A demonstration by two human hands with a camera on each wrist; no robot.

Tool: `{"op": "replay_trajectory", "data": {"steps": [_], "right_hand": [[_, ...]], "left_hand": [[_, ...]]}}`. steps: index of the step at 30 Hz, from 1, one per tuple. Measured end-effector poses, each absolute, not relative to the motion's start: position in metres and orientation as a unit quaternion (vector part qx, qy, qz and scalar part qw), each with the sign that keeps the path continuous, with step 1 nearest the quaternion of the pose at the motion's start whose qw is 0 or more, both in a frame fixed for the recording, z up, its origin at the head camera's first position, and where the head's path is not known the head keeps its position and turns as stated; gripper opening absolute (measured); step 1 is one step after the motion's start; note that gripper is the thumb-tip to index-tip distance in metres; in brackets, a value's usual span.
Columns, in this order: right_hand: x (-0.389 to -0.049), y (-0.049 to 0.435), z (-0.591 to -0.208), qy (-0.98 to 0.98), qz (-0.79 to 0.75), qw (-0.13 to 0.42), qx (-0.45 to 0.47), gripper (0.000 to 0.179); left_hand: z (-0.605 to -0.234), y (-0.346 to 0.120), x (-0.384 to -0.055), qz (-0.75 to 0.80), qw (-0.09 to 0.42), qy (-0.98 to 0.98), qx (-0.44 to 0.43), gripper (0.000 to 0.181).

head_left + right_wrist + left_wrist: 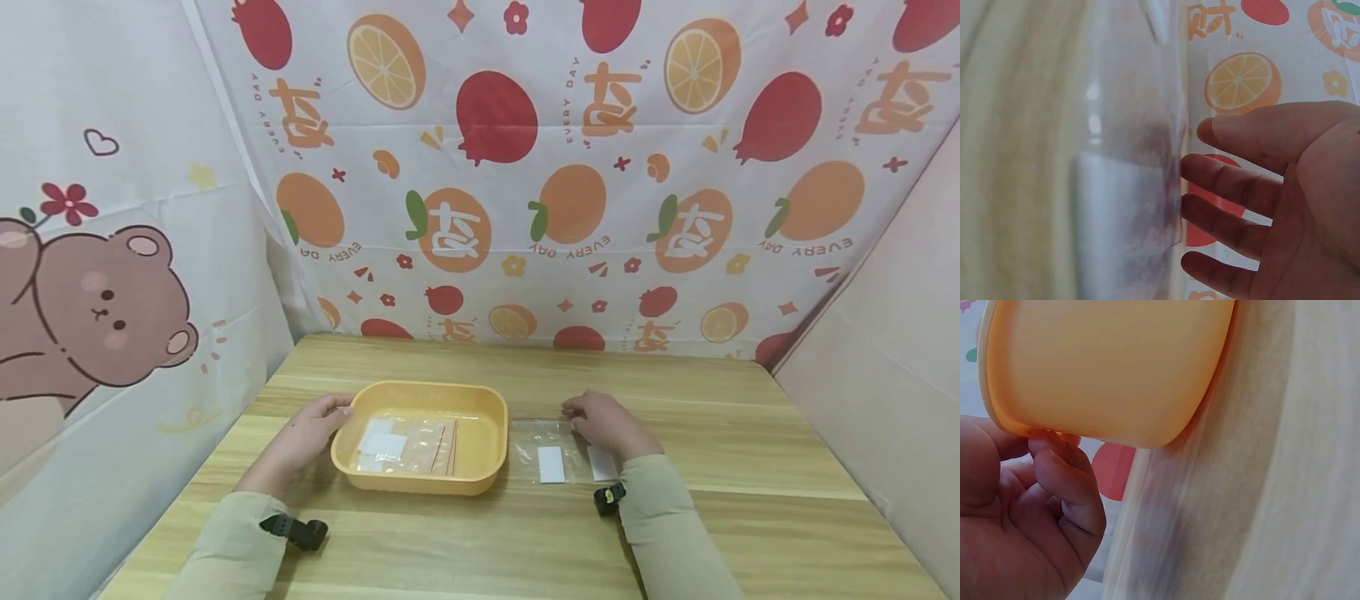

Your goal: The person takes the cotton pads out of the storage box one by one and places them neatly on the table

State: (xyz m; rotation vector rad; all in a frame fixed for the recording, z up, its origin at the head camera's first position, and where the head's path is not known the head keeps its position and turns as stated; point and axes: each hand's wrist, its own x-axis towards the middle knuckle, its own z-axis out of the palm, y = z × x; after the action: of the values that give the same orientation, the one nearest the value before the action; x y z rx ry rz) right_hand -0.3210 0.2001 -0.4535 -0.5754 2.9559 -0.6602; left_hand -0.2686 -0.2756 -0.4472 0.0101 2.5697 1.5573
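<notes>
My left hand point(309, 429) pinches the left rim of a yellow plastic tub point(420, 485); in the left wrist view the fingers point(1063, 475) meet the tub's wall. Inside the tub lie clear zip-lock bags point(423, 442) with white labels, overlapping, so their number is unclear. To the right of the tub, a clear zip-lock bag point(525, 454) with a white label lies flat on the table. A second white label point(602, 463) shows beside it, partly behind my right wrist. My right hand point(606, 423) is over the bags' top edge, fingers extended, in the right wrist view close to the clear plastic point(1129, 125).
The wood-grain table point(465, 550) runs back to a fruit-printed cloth point(600, 275). A white cloth with a bear print point(120, 308) hangs on the left, and a plain pale cloth point(892, 350) on the right. Black straps with small devices sit on both wrists.
</notes>
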Motion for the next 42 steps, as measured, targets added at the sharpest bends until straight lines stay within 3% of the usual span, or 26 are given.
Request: {"op": "replay_trajectory", "data": {"steps": [12, 22, 30, 42], "right_hand": [[-0.311, 0.195, -0.430, 0.933, -0.299, 0.017, -0.198, 0.037], [-0.293, 0.170, -0.410, 0.878, -0.435, 0.041, -0.197, 0.035], [-0.280, 0.144, -0.402, 0.784, -0.571, 0.103, -0.220, 0.041], [-0.269, 0.092, -0.410, 0.619, -0.734, 0.215, -0.180, 0.049]], "left_hand": [[-0.446, -0.275, -0.268, 0.515, 0.069, 0.854, 0.009, 0.050], [-0.448, -0.277, -0.267, 0.520, 0.070, 0.851, 0.009, 0.049], [-0.449, -0.278, -0.269, 0.521, 0.068, 0.851, 0.012, 0.049], [-0.448, -0.276, -0.267, 0.517, 0.069, 0.853, 0.010, 0.049]]}}
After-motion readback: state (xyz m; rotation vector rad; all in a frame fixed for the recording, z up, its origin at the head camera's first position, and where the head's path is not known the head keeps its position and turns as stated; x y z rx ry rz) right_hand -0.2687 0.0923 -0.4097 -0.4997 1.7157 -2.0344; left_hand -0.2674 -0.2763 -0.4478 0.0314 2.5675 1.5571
